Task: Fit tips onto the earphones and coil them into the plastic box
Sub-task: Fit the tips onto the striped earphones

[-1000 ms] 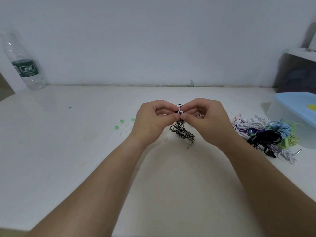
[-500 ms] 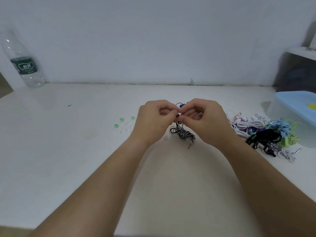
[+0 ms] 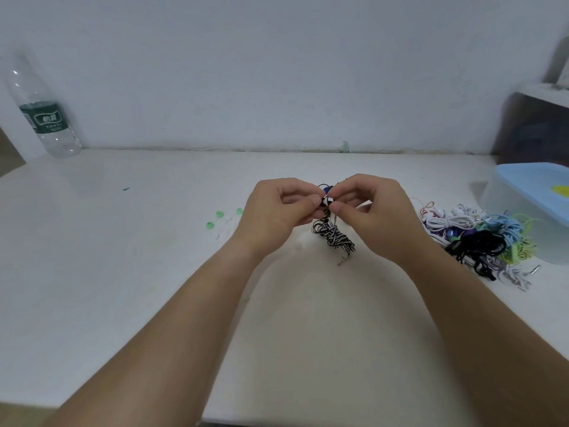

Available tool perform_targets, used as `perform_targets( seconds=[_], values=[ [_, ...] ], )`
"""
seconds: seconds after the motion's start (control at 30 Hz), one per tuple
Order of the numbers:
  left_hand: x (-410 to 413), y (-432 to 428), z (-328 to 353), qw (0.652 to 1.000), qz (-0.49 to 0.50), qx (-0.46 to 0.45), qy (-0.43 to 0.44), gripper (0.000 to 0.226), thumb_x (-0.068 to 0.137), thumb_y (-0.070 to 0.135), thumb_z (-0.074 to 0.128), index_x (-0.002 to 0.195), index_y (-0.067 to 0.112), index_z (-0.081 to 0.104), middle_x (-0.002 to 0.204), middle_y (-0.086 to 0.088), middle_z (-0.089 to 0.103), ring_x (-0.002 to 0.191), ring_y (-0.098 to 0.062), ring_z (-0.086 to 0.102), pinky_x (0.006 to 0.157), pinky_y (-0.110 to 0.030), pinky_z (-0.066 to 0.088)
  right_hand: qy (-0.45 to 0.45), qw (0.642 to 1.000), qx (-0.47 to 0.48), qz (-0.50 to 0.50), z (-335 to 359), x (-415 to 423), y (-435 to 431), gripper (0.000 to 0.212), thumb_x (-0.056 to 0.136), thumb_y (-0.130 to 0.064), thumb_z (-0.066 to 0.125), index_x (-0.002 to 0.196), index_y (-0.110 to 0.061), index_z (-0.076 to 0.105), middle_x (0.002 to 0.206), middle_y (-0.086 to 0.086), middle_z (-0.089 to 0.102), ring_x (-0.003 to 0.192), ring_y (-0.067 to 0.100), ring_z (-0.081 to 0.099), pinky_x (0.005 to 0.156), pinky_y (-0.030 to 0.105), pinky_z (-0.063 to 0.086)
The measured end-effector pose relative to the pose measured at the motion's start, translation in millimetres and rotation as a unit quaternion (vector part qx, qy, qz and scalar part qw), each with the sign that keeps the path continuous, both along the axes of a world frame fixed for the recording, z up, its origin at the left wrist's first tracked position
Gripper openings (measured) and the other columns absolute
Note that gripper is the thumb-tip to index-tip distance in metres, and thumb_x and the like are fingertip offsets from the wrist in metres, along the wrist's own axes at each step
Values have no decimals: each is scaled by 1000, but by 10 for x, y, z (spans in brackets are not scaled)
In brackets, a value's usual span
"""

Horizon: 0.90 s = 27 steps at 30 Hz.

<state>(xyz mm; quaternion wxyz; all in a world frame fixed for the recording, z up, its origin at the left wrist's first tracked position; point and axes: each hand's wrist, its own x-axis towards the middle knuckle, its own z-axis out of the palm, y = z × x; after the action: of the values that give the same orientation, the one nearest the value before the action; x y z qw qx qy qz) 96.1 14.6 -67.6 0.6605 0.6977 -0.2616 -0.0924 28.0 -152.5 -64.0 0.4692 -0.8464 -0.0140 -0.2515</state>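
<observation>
While L hand (image 3: 274,212) & R hand (image 3: 377,215) pinch striped earbud (image 3: 327,201), mostly hidden

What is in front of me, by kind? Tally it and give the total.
Water bottle: 1
Plastic box: 1
Green ear tips: 3
Striped earphones, pinched by left hand and right hand: 1
Tangled earphone pile: 1 (sets inside cannot be counted)
Total: 7
</observation>
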Motion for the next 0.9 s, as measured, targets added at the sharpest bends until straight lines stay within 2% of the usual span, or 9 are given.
perform_targets(
  seconds=[0.13, 0.27, 0.33, 0.4, 0.47, 0.53, 0.63, 0.73, 0.9],
  values=[
    [-4, -27, -6, 1000, 1, -8, 10, 11, 92, 2, 67, 102, 3, 72, 87, -18, 74, 77, -15, 72, 71, -24, 58, 2, 999, 32, 3, 6, -6, -6, 23, 86, 2, 70, 86, -21, 71, 72, -4, 72, 65, 5, 66, 63, 18, 51],
    [-8, -63, -5, 1000, 12, -5, 4, 10, 88, 4, 72, 98, 6, 72, 79, -11, 72, 73, -14, 70, 69, -25, 59, 12, 999, 43, 5, 6, -18, -16, 19, 86, -1, 71, 87, -20, 73, 73, -4, 73, 65, 8, 67, 64, 19, 50],
    [-8, -68, 2, 1000, 21, -7, 7, 10, 87, 5, 73, 97, 9, 72, 77, -8, 72, 73, -13, 70, 68, -26, 58, 27, 999, 21, -25, 13, -23, -41, 11, 86, -13, 75, 89, -24, 74, 77, -6, 74, 67, 17, 68, 66, 29, 54],
    [-10, -77, 3, 999, 31, 5, -2, 13, 87, 7, 74, 98, 13, 72, 79, -7, 73, 72, -11, 69, 67, -26, 58, 75, 995, -21, -60, 40, -53, -87, 9, 82, -30, 78, 89, -29, 72, 79, -10, 73, 62, 12, 63, 62, 27, 48],
    [-12, -88, 0, 999, 38, 28, -23, 14, 86, 11, 75, 99, 16, 74, 84, -7, 74, 72, -11, 67, 68, -26, 60, 151, 982, -83, -70, 61, -87, -123, 23, 74, -46, 81, 88, -31, 71, 81, -11, 71, 57, 0, 56, 59, 24, 41],
    [-9, -96, -10, 997, 41, 46, -36, 11, 86, 13, 76, 96, 17, 76, 86, -4, 75, 72, -10, 66, 67, -25, 58, 223, 962, -143, -64, 67, -107, -103, 35, 68, -54, 83, 90, -32, 69, 82, -11, 69, 62, -2, 57, 59, 23, 41],
    [16, -101, -38, 995, 46, 67, -59, 9, 85, 14, 76, 91, 21, 77, 82, 2, 75, 68, -7, 65, 66, -24, 54, 269, 945, -180, -59, 51, -83, -31, 37, 65, -52, 85, 91, -32, 68, 85, -12, 67, 76, 4, 63, 61, 24, 44],
    [39, -88, -60, 993, 47, 80, -70, 14, 83, 10, 75, 90, 21, 77, 77, 7, 73, 63, -5, 63, 68, -22, 49, 277, 942, -181, -51, 50, -75, 5, 27, 70, -40, 84, 90, -30, 68, 86, -11, 65, 75, 3, 63, 58, 21, 42],
    [56, -65, -82, 991, 41, 97, -78, 23, 80, 2, 74, 88, 24, 75, 83, 5, 75, 66, -7, 65, 78, -28, 56, 259, 952, -148, -64, 105, -68, -40, 19, 73, -28, 80, 88, -28, 69, 86, -9, 67, 73, 3, 61, 57, 18, 42]
  ],
)
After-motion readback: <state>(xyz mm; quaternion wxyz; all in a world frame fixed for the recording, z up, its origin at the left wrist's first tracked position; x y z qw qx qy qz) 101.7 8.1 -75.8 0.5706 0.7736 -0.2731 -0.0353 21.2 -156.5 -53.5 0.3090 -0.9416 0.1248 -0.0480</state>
